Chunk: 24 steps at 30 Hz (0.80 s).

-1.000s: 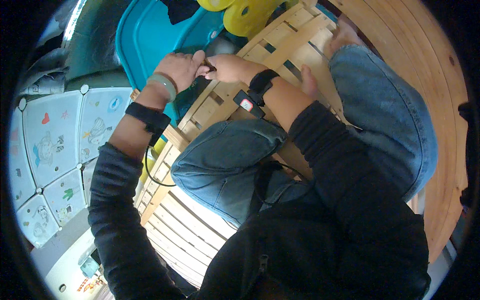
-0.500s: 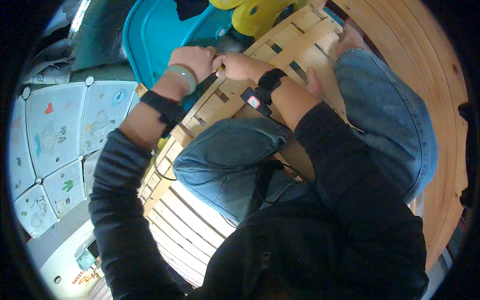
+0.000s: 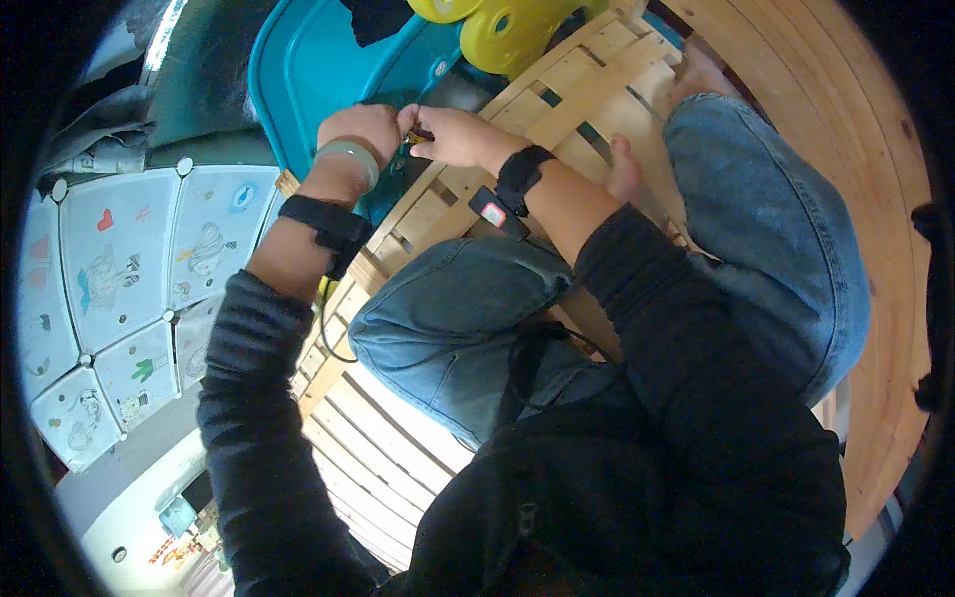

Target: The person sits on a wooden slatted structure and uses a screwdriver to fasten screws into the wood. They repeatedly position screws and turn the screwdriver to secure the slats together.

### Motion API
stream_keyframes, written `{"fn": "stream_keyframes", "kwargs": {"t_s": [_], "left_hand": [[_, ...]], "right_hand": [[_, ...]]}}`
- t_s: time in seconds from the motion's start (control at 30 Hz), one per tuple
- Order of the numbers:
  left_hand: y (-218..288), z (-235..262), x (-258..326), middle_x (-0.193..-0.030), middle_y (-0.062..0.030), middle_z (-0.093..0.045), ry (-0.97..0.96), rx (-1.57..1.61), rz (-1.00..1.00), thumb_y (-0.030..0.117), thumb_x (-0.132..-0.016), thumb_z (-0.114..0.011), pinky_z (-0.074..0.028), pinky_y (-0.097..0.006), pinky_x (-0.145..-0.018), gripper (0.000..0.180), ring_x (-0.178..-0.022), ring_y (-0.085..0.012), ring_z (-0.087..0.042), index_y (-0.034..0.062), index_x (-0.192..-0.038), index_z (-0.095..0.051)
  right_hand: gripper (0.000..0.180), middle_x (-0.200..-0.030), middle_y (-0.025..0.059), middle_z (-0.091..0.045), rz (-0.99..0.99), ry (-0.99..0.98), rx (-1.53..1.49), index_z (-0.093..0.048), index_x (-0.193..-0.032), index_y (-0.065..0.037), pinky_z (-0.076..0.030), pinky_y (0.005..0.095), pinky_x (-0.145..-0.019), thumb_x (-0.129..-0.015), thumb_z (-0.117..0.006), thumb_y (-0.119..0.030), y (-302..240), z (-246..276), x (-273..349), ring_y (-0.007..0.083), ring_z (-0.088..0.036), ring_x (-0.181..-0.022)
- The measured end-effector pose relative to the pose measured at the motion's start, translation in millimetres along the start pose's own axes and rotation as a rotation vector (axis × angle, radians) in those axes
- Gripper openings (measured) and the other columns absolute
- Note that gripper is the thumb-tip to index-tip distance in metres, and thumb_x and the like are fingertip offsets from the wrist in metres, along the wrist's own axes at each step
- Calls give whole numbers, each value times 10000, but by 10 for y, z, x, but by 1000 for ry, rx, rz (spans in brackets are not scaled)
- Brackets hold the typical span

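Observation:
My two hands meet over the edge of a teal plastic tub [image 3: 298, 75]. My right hand [image 3: 456, 136] is closed in a pinch on a small dark-and-yellow thing [image 3: 422, 136], too small to name. Beside it, my left hand [image 3: 358, 127] is curled with its back up, its fingertips turned away and hidden; what it holds cannot be made out. A pale bangle [image 3: 348, 157] and a black strap [image 3: 323, 221] are on my left wrist. On my right wrist sits another black strap [image 3: 524, 177] with a small dark device [image 3: 499, 212].
Under my legs lies a slatted wooden bench [image 3: 557, 104]. A yellow plastic piece with holes [image 3: 517, 40] and a black cloth [image 3: 380, 18] are at the far side. White patterned cabinet panels [image 3: 114, 259] stand at the left. A wooden surface [image 3: 846, 119] curves along the right.
Both hands have shifted slightly left, and the left hand has also dropped a little. A small gap has opened between them, baring more of the small thing in my right hand.

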State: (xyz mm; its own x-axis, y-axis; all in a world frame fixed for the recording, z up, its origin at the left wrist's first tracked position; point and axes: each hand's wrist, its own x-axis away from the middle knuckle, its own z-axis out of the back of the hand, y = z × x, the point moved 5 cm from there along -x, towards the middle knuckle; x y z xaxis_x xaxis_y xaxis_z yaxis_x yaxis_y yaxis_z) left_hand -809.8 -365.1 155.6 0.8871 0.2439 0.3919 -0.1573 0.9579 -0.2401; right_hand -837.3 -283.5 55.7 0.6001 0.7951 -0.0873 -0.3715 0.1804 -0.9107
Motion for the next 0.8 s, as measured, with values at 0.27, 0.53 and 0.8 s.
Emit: {"fn": "stream_keyframes", "kwargs": {"t_s": [0.27, 0.53, 0.8], "left_hand": [[11, -59, 178, -879, -172, -670, 103, -150, -306, 540, -919, -401, -508, -481, -659, 441, -806, -385, -639, 156, -1133, -444], [80, -53, 28, -930, -169, -664, 134, 3, -86, 552, -928, -350, -509, -464, -706, 469, -888, -360, -630, 155, -1040, -571], [8, -10, 87, -920, -152, -673, 69, -191, -233, 531, -931, -362, -517, -445, -668, 463, -817, -363, -647, 133, -1074, -552]], "right_hand": [[311, -981, 189, -639, 47, -153, 112, -569, -1009, -15, -476, 419, -791, -843, -631, -272, -56, 114, 37, 365, -597, -918], [412, -993, 234, -628, -73, -41, 221, -605, -1024, -9, -472, 459, -794, -840, -616, -378, -11, 73, 101, 389, -593, -928], [379, -1036, 230, -619, -76, -232, 209, -580, -1086, -23, -466, 436, -821, -875, -589, -338, -45, 19, -57, 391, -577, -976]]}}
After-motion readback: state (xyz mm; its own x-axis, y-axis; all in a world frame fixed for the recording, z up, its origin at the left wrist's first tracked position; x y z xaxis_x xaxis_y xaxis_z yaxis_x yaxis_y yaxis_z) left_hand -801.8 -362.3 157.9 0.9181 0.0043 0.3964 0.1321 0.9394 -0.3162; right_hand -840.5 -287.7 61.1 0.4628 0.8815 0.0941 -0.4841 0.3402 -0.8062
